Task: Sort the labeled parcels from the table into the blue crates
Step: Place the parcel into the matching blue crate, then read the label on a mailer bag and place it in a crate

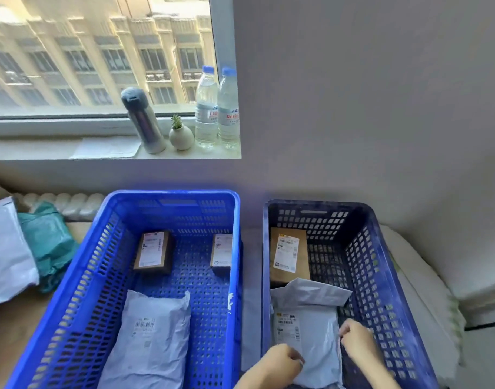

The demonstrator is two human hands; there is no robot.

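Two blue crates sit side by side on the table [7,332], and the count is three brown labelled boxes and four bags. The left crate [80,276] holds two boxes, one [154,251] near its far left corner and one [222,254] against its right wall, plus a grey bag [150,338] lying at a slant in its near half. The right crate [375,276] has the third box [288,256] at its far left corner, and just in front of it lies the held bag [313,338]. Both hands are on that one. The left hand [280,360], fingers curled, pinches its near left edge, and the right hand [355,341] pinches its right edge with the fingertips. So the bag lies between the hands, along the crate's left wall in the near half. Its long axis runs near to far, the folded flap end points away towards the box, and the label faces up at its far left corner. Whether it rests on the crate floor, I can't tell. Out at the table's left edge, a white bag [4,254] and a teal bag [49,242] overlap. On the windowsill [30,153] stand one flask [145,122], one small plant pot [181,136] and two water bottles [206,108] [228,108].
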